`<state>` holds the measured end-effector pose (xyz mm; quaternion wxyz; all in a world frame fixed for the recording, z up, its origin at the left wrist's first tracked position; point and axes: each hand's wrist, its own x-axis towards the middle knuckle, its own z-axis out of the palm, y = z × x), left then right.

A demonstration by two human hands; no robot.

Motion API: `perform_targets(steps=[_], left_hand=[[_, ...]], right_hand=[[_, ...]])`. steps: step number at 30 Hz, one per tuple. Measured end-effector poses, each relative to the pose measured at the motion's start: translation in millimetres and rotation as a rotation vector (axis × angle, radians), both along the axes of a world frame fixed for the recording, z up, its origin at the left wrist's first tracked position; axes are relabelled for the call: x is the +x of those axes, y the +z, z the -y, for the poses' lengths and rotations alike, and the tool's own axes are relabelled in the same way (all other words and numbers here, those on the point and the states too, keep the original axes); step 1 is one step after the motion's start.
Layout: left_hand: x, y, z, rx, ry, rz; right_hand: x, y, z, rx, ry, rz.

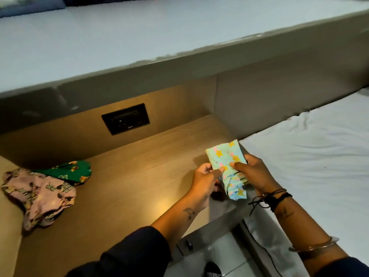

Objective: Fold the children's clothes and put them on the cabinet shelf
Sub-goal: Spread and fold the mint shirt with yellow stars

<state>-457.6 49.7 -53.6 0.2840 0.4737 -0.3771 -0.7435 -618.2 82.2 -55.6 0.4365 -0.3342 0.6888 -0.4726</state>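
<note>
Head cam: both hands are on the star-print garment (226, 156), a light green piece partly folded, held at the right end of the wooden shelf (139, 176), right by the edge where the bed (311, 156) begins. Left hand (203, 180) has its fingers pinched shut on the lower left edge of the cloth; right hand (252, 172) is closed on the right side with the thumb on top. The bottom of the garment hangs bunched over the shelf's front edge.

Loads of bare shelf in the middle. Way over at the left end sit 2 unfolded pieces, a pink printed garment (40, 194) overlapping a green printed garment (67, 171). A dark socket panel (125, 118) sits in the back wall, well clear of everything.
</note>
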Motion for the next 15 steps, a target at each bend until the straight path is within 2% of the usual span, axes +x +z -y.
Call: perform_targets(steps=[2, 5, 8, 10, 12, 14, 15], left_hand=[[-26.4, -6.3, 7.6, -0.027, 0.015, 0.082], [-48.7, -21.5, 14.4, -0.081, 0.025, 0.294], [-57.6, -32.5, 15.0, -0.256, 0.040, 0.388], [-56.1, -35.1, 11.1, -0.434, 0.045, 0.497], [-53.1, -39.4, 8.4, -0.728, 0.033, 0.708], [-50.8, -44.5, 9.1, -1.015, -0.121, 0.889], [-49.9, -47.6, 10.6, -1.094, -0.259, 0.945]], right_hand=[[-18.7, -4.7, 7.5, -0.012, -0.011, -0.190], [-28.8, -19.3, 17.5, 0.027, -0.007, -0.376], [-31.2, -31.2, 19.2, 0.024, 0.059, -0.582], [-31.5, -36.1, 15.2, -0.066, 0.117, -0.840], [-32.5, -40.0, 9.9, -0.158, 0.250, -1.124], [-34.0, -47.0, 5.9, -0.130, 0.471, -1.310], [-35.6, -51.9, 5.3, -0.092, 0.550, -1.315]])
